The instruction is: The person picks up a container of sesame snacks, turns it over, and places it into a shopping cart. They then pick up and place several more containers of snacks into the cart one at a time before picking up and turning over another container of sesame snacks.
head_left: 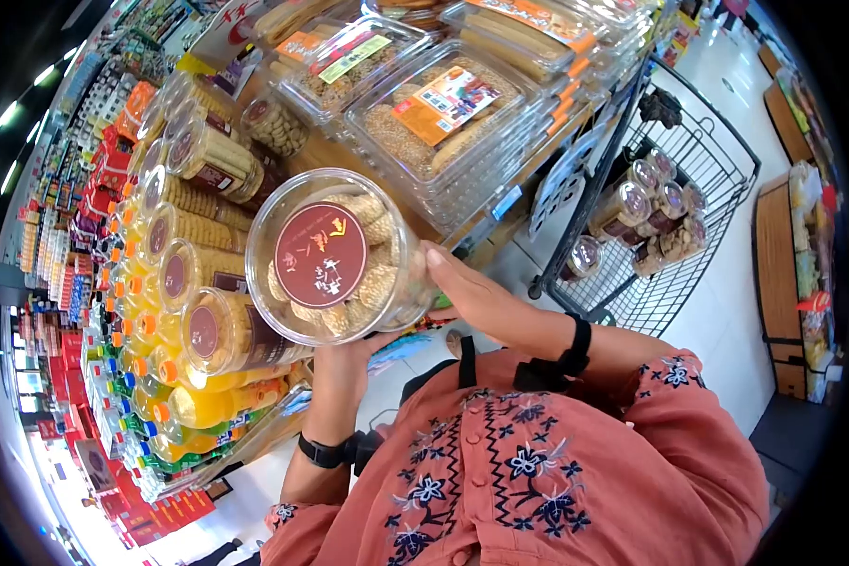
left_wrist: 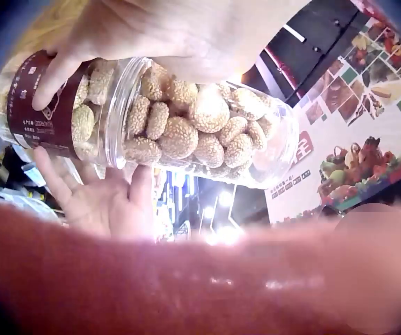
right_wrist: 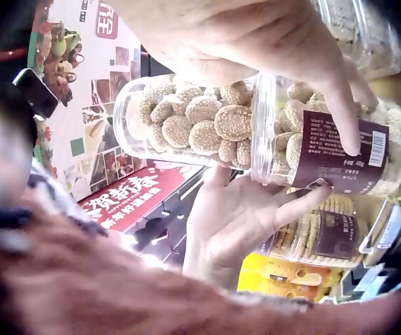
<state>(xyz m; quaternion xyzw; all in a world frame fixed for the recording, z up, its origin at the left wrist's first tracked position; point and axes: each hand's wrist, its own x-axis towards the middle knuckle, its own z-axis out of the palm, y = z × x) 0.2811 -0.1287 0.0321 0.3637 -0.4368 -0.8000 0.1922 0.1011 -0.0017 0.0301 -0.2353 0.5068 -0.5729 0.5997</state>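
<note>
Both hands hold one clear plastic jar of sesame-coated biscuits point(head_left: 321, 255), its round lid with a dark red sticker facing up in the head view. My right hand point(head_left: 455, 286) grips its right side; my left hand point(head_left: 347, 353) is underneath, mostly hidden by the jar. In the left wrist view, my left hand point(left_wrist: 144, 35) curls over the jar, a finger lying on the dark label point(left_wrist: 43, 105), while my right hand point(left_wrist: 106, 209) supports the other side. The right wrist view has a finger of my right hand point(right_wrist: 256, 49) on the label and my left palm point(right_wrist: 239, 216) against the jar.
Similar biscuit jars point(head_left: 193, 274) and orange-capped juice bottles point(head_left: 193, 407) crowd the display at left. Clear boxes of pastries point(head_left: 443, 113) are stacked beyond the jar. A black wire cart point(head_left: 717, 217) holding several jars stands at right, beside a wooden display point(head_left: 778, 274).
</note>
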